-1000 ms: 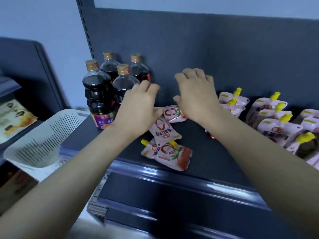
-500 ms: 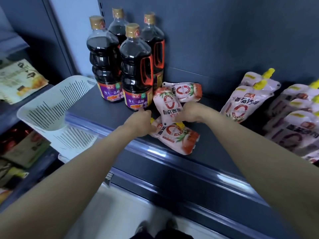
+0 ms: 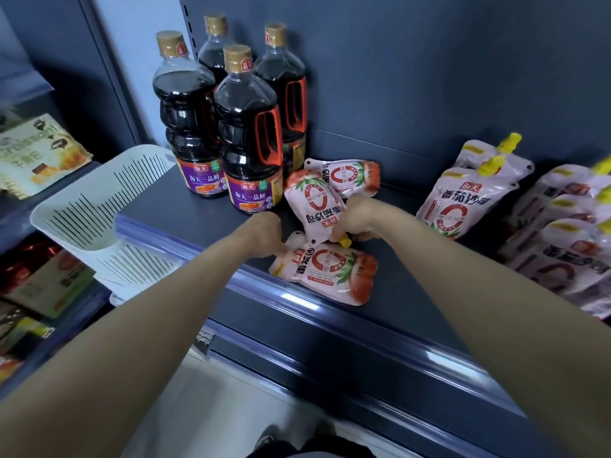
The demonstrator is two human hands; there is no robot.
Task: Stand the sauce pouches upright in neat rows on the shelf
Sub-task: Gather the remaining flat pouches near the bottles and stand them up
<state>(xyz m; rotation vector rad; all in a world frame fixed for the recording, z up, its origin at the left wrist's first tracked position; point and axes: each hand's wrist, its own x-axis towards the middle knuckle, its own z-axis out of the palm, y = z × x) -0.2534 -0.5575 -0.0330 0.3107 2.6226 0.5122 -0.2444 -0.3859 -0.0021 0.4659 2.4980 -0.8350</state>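
Note:
Three red-and-white sauce pouches lie flat on the dark shelf (image 3: 400, 282) beside the bottles. The back pouch (image 3: 347, 176) lies against the rear panel. The middle pouch (image 3: 312, 206) lies tilted across the others, and my right hand (image 3: 358, 219) is closed around its spout end, with the yellow cap showing under my fingers. The front pouch (image 3: 327, 272) rests by the shelf edge. My left hand (image 3: 267, 231) is curled over its top left corner, hiding that pouch's cap. More pouches (image 3: 463, 206) stand upright in rows to the right.
Several dark soy sauce bottles (image 3: 248, 137) stand at the back left, touching the lying pouches. A white slotted plastic basket (image 3: 96, 206) sits left of the shelf. The shelf's glossy front rail (image 3: 347, 322) runs below the pouches. Packaged goods fill the shelves at far left.
Both hands dropped from near the rear panel onto the lying pouches a second ago. Over the last half second the view came closer and the hands barely moved.

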